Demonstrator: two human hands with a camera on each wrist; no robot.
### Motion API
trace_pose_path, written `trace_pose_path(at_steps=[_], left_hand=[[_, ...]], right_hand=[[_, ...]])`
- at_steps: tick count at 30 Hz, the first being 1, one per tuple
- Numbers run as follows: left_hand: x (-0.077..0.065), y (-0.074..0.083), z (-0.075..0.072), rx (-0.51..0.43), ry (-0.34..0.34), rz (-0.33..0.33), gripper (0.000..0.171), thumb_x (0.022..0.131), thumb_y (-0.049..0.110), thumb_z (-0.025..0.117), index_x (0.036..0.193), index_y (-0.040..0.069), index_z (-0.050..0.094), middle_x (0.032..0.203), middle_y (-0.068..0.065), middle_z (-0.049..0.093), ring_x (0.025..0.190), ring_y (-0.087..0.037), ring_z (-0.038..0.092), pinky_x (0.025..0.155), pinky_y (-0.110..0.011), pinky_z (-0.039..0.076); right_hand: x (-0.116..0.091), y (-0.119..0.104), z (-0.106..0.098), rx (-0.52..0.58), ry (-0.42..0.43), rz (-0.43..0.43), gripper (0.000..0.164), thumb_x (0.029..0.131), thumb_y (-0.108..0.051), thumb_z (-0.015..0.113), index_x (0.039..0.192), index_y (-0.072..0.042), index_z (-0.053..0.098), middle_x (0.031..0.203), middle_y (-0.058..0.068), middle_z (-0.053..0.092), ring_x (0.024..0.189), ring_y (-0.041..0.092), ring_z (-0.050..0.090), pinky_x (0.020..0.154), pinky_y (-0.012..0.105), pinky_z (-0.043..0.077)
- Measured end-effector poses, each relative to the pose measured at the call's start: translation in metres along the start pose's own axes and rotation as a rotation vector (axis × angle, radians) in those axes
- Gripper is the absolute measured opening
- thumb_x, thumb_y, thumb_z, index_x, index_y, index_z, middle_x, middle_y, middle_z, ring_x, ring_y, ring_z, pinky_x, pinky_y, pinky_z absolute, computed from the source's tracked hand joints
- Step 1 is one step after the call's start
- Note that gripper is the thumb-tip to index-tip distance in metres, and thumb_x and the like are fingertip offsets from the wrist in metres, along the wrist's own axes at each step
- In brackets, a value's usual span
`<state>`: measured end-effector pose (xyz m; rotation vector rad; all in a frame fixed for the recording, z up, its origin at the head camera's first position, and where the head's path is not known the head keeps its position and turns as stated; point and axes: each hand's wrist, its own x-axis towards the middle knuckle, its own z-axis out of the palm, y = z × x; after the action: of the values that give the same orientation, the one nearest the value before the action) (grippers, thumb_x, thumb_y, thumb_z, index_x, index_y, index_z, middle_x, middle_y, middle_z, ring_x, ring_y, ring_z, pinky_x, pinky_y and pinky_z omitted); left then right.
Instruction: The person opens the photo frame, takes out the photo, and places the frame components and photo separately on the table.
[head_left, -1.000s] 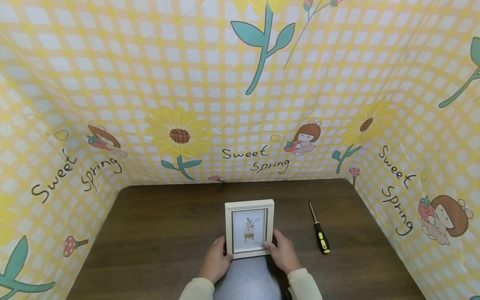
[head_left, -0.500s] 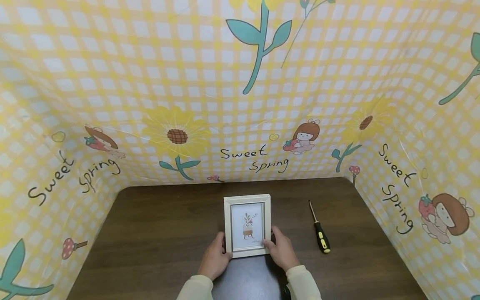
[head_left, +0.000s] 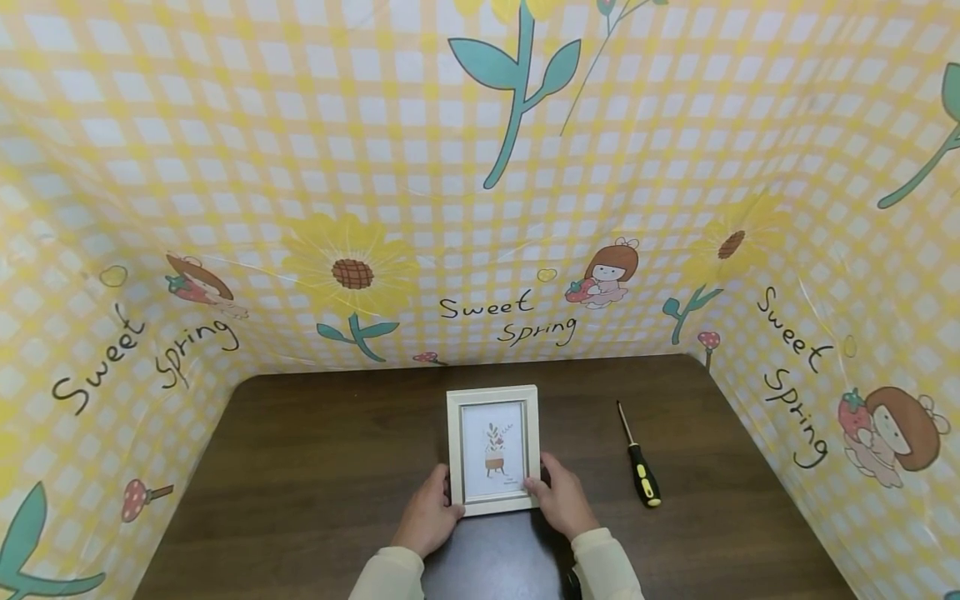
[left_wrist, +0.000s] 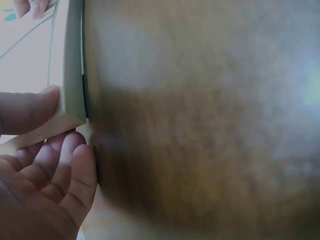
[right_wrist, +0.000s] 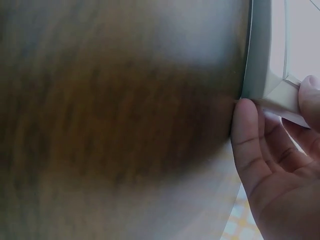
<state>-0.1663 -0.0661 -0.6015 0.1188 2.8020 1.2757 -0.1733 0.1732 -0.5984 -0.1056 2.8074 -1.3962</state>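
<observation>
A cream picture frame [head_left: 454,450] with a potted-plant print stands tilted at the middle of the table, its front toward the head camera. My left hand [head_left: 429,515] grips its lower left side; in the left wrist view the thumb lies on the front of the frame [left_wrist: 72,65] and the fingers curl at its edge. At the lower right, my right hand [head_left: 564,504] holds the frame with the thumb over its front. In the right wrist view, fingers bend against the edge of the frame [right_wrist: 272,60]. The back of the frame is hidden.
A black and yellow screwdriver [head_left: 642,475] lies on the dark wooden table [head_left: 315,467], right of the right hand. A yellow checked cloth [head_left: 420,167] with printed flowers hangs round the back and sides of the table.
The picture frame has tipped back slightly, so its print shows more fully, and has shifted a little left. Both hands keep their hold. The screwdriver has not moved.
</observation>
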Motion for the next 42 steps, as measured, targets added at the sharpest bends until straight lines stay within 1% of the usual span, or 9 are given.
trace_pose_path(at_steps=[3, 7, 11, 15, 21, 25, 32, 36, 42], left_hand=[[0.001, 0.001, -0.001, -0.009, -0.013, 0.004, 0.047, 0.079, 0.001, 0.079, 0.119, 0.004, 0.054, 0.093, -0.004, 0.059, 0.080, -0.020, 0.058, 0.070, -0.042, 0.049], [0.002, 0.000, -0.001, -0.019, -0.007, 0.015, 0.046, 0.077, -0.001, 0.079, 0.116, 0.004, 0.055, 0.095, -0.004, 0.054, 0.080, -0.019, 0.057, 0.070, -0.040, 0.049], [0.004, -0.001, 0.000, -0.032, -0.004, 0.020, 0.043, 0.077, -0.002, 0.078, 0.113, 0.005, 0.056, 0.094, -0.003, 0.053, 0.079, -0.017, 0.056, 0.070, -0.038, 0.048], [0.006, -0.002, -0.001, -0.054, -0.027, 0.011, 0.042, 0.077, -0.002, 0.077, 0.112, 0.005, 0.055, 0.091, -0.002, 0.054, 0.077, -0.017, 0.055, 0.069, -0.037, 0.048], [0.012, -0.002, -0.004, -0.057, -0.062, -0.019, 0.042, 0.078, -0.001, 0.077, 0.114, 0.002, 0.057, 0.091, -0.004, 0.057, 0.078, -0.018, 0.055, 0.072, -0.040, 0.047], [0.015, 0.000, -0.006, -0.060, -0.081, -0.028, 0.040, 0.077, -0.002, 0.078, 0.111, 0.001, 0.058, 0.091, -0.005, 0.057, 0.079, -0.019, 0.055, 0.073, -0.041, 0.047], [0.017, 0.001, -0.007, -0.055, -0.088, -0.050, 0.041, 0.077, 0.000, 0.078, 0.113, 0.001, 0.058, 0.096, -0.007, 0.057, 0.084, -0.021, 0.056, 0.076, -0.043, 0.047], [0.019, 0.002, -0.008, -0.049, -0.097, -0.058, 0.043, 0.077, 0.002, 0.079, 0.115, -0.001, 0.058, 0.100, -0.009, 0.056, 0.088, -0.024, 0.058, 0.079, -0.046, 0.048], [0.022, 0.002, -0.010, -0.041, -0.119, -0.072, 0.044, 0.076, 0.004, 0.080, 0.114, -0.002, 0.059, 0.096, -0.008, 0.057, 0.086, -0.023, 0.056, 0.078, -0.044, 0.047]], right_hand=[[0.001, 0.001, 0.000, -0.007, 0.005, -0.015, 0.041, 0.096, -0.010, 0.068, 0.135, -0.002, 0.056, 0.122, 0.017, 0.065, 0.113, 0.034, 0.061, 0.094, 0.055, 0.047], [0.002, 0.004, 0.001, -0.026, 0.012, -0.036, 0.045, 0.095, -0.008, 0.068, 0.138, 0.001, 0.055, 0.130, 0.023, 0.060, 0.122, 0.040, 0.056, 0.099, 0.058, 0.043], [0.002, 0.006, 0.002, -0.024, 0.010, -0.043, 0.047, 0.096, -0.006, 0.068, 0.139, 0.003, 0.053, 0.132, 0.025, 0.059, 0.123, 0.042, 0.054, 0.100, 0.058, 0.042], [0.003, 0.004, 0.002, -0.008, 0.004, -0.018, 0.048, 0.096, -0.006, 0.067, 0.140, 0.004, 0.052, 0.133, 0.025, 0.059, 0.124, 0.042, 0.054, 0.100, 0.058, 0.041], [0.006, 0.002, 0.002, 0.000, 0.001, 0.010, 0.045, 0.097, -0.007, 0.066, 0.138, 0.003, 0.051, 0.122, 0.021, 0.064, 0.112, 0.036, 0.061, 0.094, 0.054, 0.047], [0.007, 0.002, 0.002, 0.008, -0.005, 0.011, 0.044, 0.096, -0.005, 0.066, 0.138, 0.002, 0.051, 0.114, 0.018, 0.067, 0.105, 0.032, 0.063, 0.088, 0.051, 0.049], [0.008, 0.002, 0.003, 0.025, -0.007, 0.023, 0.045, 0.096, -0.005, 0.067, 0.138, 0.002, 0.052, 0.121, 0.020, 0.065, 0.111, 0.034, 0.062, 0.092, 0.053, 0.048], [0.008, 0.002, 0.004, 0.029, 0.001, 0.024, 0.044, 0.096, -0.006, 0.067, 0.137, 0.001, 0.054, 0.120, 0.020, 0.066, 0.108, 0.033, 0.063, 0.090, 0.052, 0.049], [0.009, -0.002, 0.004, -0.001, 0.025, 0.030, 0.038, 0.095, -0.009, 0.067, 0.132, 0.001, 0.060, 0.118, 0.017, 0.066, 0.104, 0.029, 0.063, 0.088, 0.049, 0.051]])
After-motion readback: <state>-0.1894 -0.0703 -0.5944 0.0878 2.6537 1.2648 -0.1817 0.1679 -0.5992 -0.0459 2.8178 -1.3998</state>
